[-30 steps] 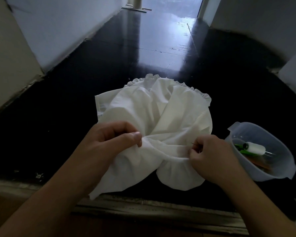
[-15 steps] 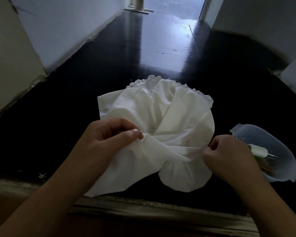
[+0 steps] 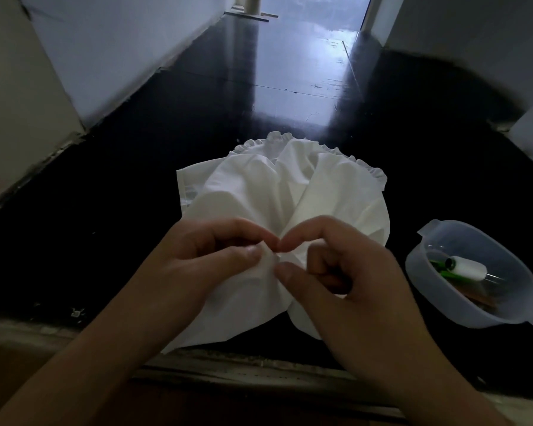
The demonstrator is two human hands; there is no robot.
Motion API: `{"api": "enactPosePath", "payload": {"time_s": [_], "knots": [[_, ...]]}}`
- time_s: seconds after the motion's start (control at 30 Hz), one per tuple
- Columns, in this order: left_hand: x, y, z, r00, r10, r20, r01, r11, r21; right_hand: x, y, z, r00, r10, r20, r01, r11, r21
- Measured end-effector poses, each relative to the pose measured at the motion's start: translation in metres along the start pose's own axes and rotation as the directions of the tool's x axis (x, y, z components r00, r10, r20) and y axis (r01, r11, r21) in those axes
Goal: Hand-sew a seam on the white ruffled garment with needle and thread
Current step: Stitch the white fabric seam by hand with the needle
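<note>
Dark floor [image 3: 136,210]; needle hidden between pinching hands.

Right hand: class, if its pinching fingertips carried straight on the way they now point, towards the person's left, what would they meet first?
The right hand pinches the white garment at a gathered fold. Straight on, its fingertips would meet that pinched cloth at once, then probably the left hand, whose thumb sits just across the fold. Depth is unclear.
</note>
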State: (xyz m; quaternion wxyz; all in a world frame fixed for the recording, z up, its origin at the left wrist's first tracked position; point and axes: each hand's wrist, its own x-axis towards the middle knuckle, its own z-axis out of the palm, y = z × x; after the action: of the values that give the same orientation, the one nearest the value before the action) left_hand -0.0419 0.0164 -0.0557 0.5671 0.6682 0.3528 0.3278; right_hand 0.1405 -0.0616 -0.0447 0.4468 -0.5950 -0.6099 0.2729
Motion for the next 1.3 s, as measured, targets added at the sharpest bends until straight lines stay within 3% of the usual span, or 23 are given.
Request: {"api": "enactPosePath", "payload": {"time_s": [0.17, 0.37, 0.67, 0.87, 1.03, 1.13, 1.3], "knots": [[-0.002, 0.001, 0.0, 0.997, 0.011, 0.076, -0.014, 0.999, 0.038, 0.002, 0.004, 0.001, 0.999, 0.014, -0.037, -0.019, 0.99, -0.137], [-0.004, 0.002, -0.001, 0.998, 0.043, 0.046, -0.05, 0.986, 0.156, 0.002, 0.009, -0.005, 0.999, 0.05, -0.011, -0.051, 0.989, -0.142], [-0.003, 0.004, -0.004, 0.999, 0.042, -0.028, -0.039, 0.993, 0.107, 0.001, 0.014, -0.02, 0.99, -0.003, 0.142, -0.012, 0.995, 0.101], [-0.003, 0.004, -0.003, 0.999, 0.036, -0.03, -0.033, 0.996, 0.088, 0.003, 0.017, -0.027, 0.96, 0.029, 0.28, -0.09, 0.974, 0.207], [-0.005, 0.005, 0.0, 1.0, 0.012, -0.015, -0.01, 0.992, 0.124, 0.006, 0.017, -0.023, 0.996, 0.056, 0.074, -0.071, 0.971, 0.228], [-0.005, 0.007, 0.003, 0.999, -0.023, 0.025, 0.021, 0.995, 0.1, 0.004, 0.019, -0.014, 0.993, 0.104, 0.049, -0.113, 0.953, 0.28], [-0.007, 0.01, 0.006, 0.997, -0.035, 0.063, 0.029, 0.995, 0.098, 0.005, 0.017, -0.002, 0.963, 0.067, 0.263, -0.155, 0.931, 0.33]]}}
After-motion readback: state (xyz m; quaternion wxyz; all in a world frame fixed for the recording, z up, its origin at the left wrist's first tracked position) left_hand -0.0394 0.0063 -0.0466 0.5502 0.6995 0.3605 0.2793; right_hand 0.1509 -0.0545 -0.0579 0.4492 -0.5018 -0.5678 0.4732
